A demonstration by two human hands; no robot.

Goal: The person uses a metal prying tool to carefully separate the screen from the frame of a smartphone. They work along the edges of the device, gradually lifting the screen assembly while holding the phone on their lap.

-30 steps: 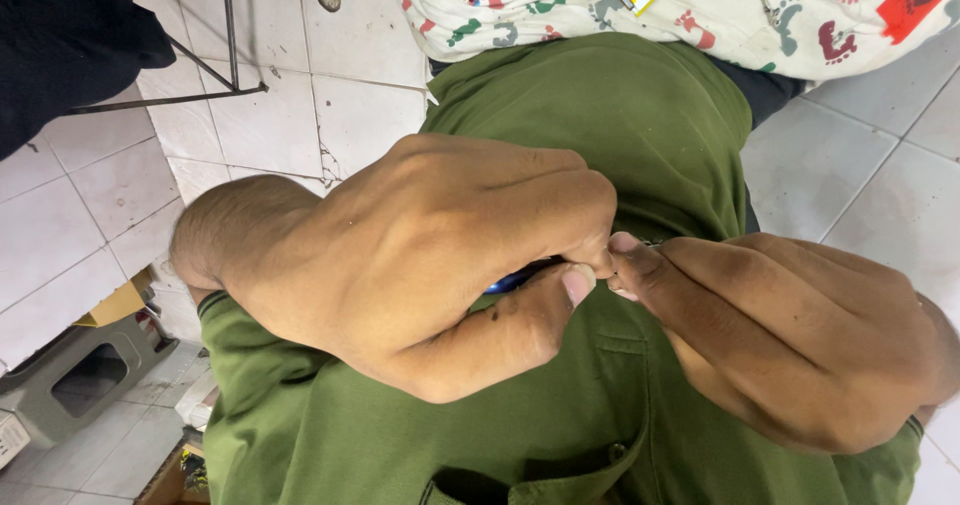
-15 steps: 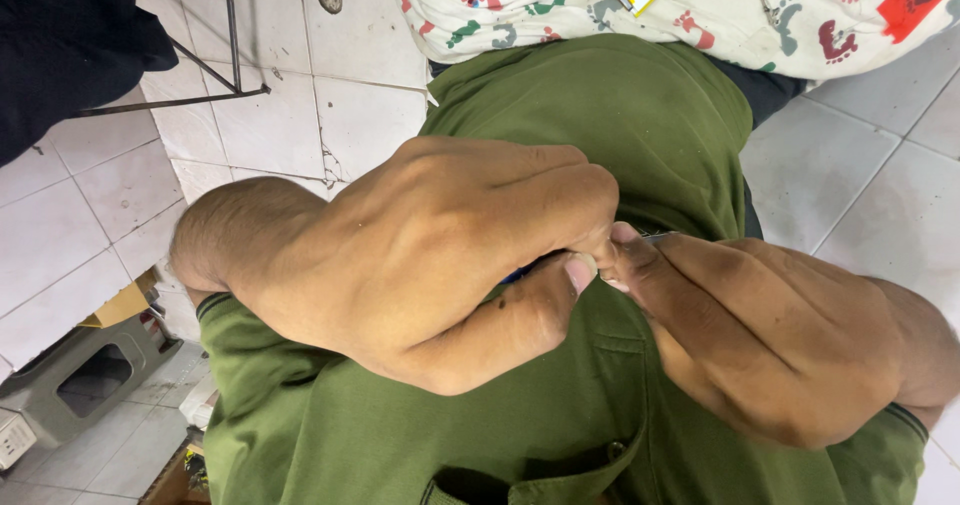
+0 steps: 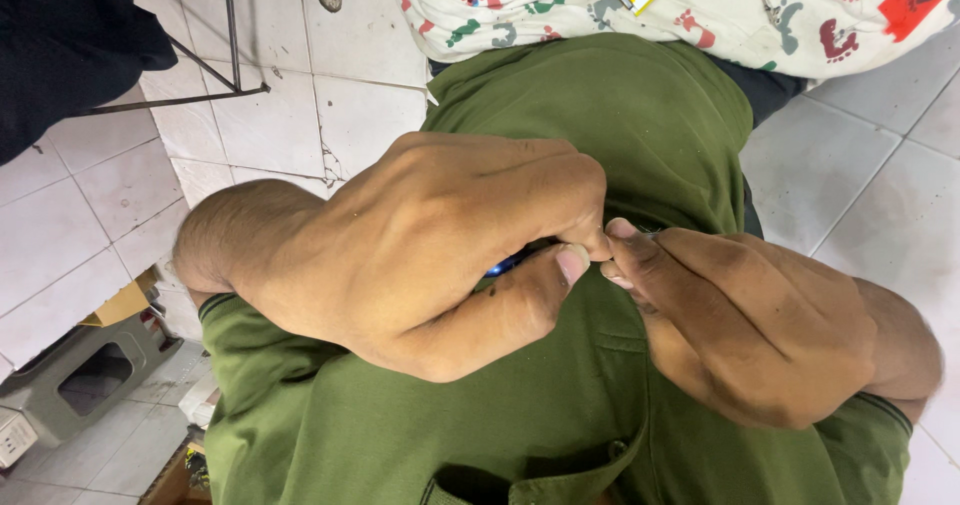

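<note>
Left hand (image 3: 430, 255) is clenched around a small blue object (image 3: 503, 264), only a sliver showing between thumb and curled fingers, so its kind can't be told. Right hand (image 3: 750, 330) is pinched at the fingertips, meeting the left thumb tip; it seems to grip a thin dark tip or wire near the knuckle line, too small to be sure. Both hands sit close over the green shirt (image 3: 600, 115), above the white tiled floor (image 3: 370, 95). Risks, as a judgement: the pinch is tiny and the fingertips crowd each other, so a slip could drop the blue object into the shirt folds or onto the tiles, likely toward the grey box (image 3: 70, 385) at near left. The covered grip also hides alignment, so forcing could bend the thin part.
</note>
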